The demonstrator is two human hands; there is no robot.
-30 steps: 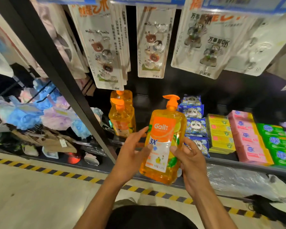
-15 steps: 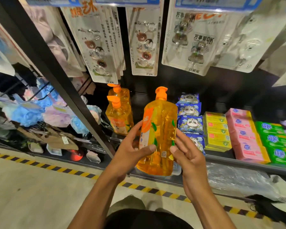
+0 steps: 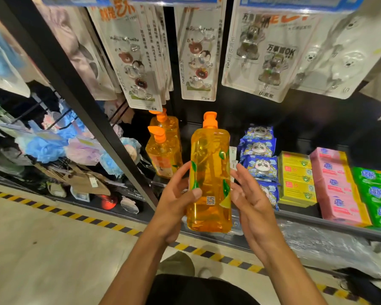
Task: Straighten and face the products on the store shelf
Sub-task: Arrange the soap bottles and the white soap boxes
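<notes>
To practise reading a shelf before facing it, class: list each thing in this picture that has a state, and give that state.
Held orange pump bottle, upright off the shelf, QR-code side toward the camera.
Left hand, grips the bottle's left side, thumb across it.
Right hand, open beside the bottle's right side.
Two shelf pump bottles, upright, one behind the other.
Panda packs, lined front to back.
Hook cards, hanging above.

This is looking like a shop aisle. Carded hooks (image 3: 141, 62) are hanging under price strips (image 3: 295, 1), and boxed soaps (image 3: 295, 177) are sitting in rows on a shelf (image 3: 306, 217) beside orange bottles (image 3: 163, 150).
</notes>
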